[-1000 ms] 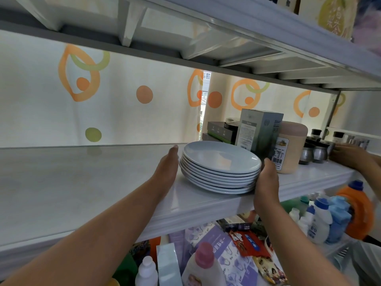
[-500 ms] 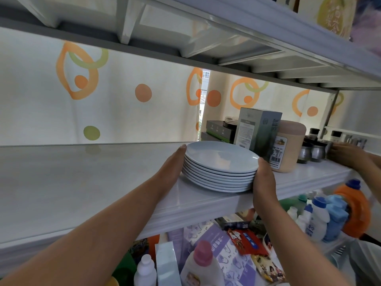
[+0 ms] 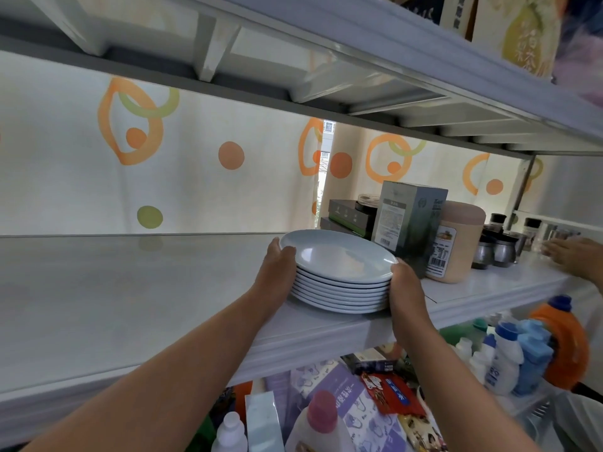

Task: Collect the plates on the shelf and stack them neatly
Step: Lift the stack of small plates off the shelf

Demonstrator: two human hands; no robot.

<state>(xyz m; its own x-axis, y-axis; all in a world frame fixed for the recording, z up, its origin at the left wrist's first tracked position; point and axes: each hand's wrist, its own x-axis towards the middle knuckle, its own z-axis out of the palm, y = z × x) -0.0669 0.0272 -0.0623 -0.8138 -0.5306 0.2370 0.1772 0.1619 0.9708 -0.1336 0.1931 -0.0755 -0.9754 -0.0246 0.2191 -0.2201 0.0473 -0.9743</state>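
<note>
We square the pale-blue round plate stack (image 3: 339, 265), left hand (image 3: 277, 272) clasping at nine, right hand (image 3: 404, 288) clasping at three o'clock; next, likely a level lift.

Light: bright, soft daylight through the curtain (image 3: 195, 177) behind the plates (image 3: 339, 265); strongest at the gap above them.
Glare: pale sheen on the top plate; curtain dots mirrored on the shelf (image 3: 130, 288) to their left.
Shadow: thin, under their front rim.
Blur: jars (image 3: 496, 252) far right, soft.
Distortion: upper shelf (image 3: 424, 60) bows above them.
</note>
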